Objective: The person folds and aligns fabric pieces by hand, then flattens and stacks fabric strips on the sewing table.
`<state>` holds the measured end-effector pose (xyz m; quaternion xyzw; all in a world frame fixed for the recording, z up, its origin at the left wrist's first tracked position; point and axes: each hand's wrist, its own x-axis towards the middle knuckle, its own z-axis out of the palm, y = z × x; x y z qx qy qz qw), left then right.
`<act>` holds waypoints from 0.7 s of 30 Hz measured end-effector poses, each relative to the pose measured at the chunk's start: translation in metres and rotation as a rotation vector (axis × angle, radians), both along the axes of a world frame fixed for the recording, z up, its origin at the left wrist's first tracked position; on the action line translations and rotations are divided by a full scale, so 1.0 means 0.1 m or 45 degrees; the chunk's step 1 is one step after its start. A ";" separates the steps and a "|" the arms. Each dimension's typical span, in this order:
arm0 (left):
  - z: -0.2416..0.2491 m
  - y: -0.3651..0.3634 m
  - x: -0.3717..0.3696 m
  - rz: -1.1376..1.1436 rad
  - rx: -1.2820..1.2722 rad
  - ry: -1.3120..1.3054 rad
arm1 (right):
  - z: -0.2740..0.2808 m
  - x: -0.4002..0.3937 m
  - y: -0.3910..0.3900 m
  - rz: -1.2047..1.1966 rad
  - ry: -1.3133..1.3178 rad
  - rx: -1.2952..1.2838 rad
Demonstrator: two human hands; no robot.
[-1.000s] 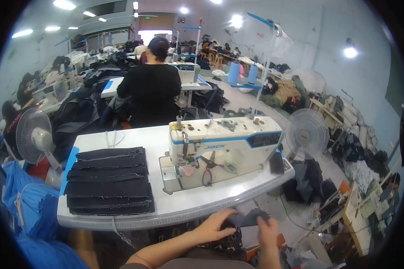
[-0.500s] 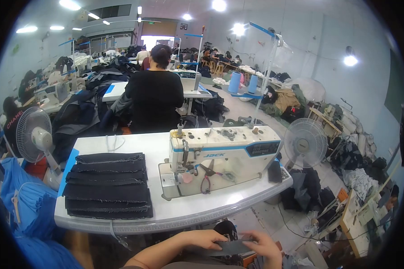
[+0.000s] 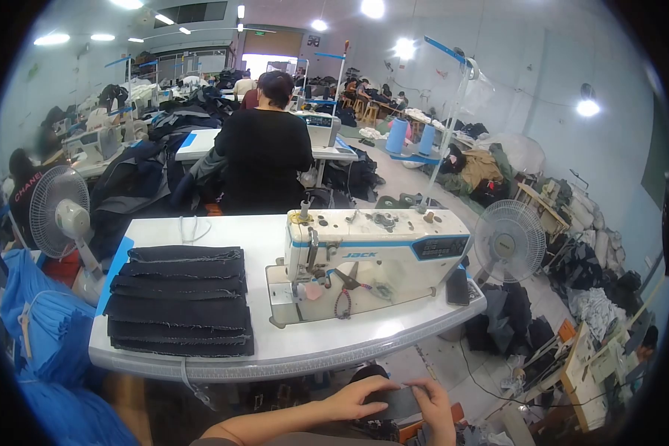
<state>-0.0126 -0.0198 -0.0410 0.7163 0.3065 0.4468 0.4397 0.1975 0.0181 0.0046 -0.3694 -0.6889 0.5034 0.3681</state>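
Note:
Below the table's front edge, my left hand (image 3: 358,398) and my right hand (image 3: 432,405) hold a small dark grey fabric piece (image 3: 401,404) between them. The fingers of both hands are pinched at its upper edge, with the fingertips nearly meeting. A stack of dark fabric pieces (image 3: 177,301) with frayed edges lies overlapped on the left of the white table. Right of the stack stands a white Jack sewing machine (image 3: 375,241). Thread snips (image 3: 348,277) with dark handles lie on the machine bed under its arm.
A phone (image 3: 457,287) lies at the right end of the white sewing table (image 3: 334,338). Fans stand on both sides, including a left fan (image 3: 61,212). Blue fabric (image 3: 44,320) hangs at the left. A person in black (image 3: 264,156) sits ahead with their back to me.
My hands have moved closer together along the fabric's upper edge. The piece now hangs more upright, showing more of its flat face. The view has shifted slightly.

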 end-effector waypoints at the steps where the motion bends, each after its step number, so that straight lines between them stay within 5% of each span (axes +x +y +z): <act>1: -0.02 0.00 0.01 0.081 0.085 -0.020 | -0.01 -0.01 0.00 -0.026 -0.046 0.064; 6: -0.02 0.02 -0.02 0.149 -0.068 0.140 | -0.11 -0.05 -0.01 -0.056 -0.016 0.154; 8: -0.11 0.10 0.00 -0.165 -0.415 0.370 | -0.10 -0.05 -0.03 -0.065 0.009 0.167; 10: -0.22 0.07 0.05 -0.151 -0.342 0.210 | -0.07 -0.04 -0.04 -0.140 0.091 0.096; 14: -0.20 0.09 -0.01 -0.372 -0.767 -0.523 | -0.05 0.00 -0.02 -0.152 0.136 0.051; 20: -0.06 0.05 -0.09 -0.471 -1.040 -0.499 | -0.13 -0.09 -0.07 -0.143 0.186 0.092; 21: -0.04 0.05 -0.10 -0.515 -0.894 -0.264 | -0.07 -0.12 -0.09 -0.089 0.142 0.111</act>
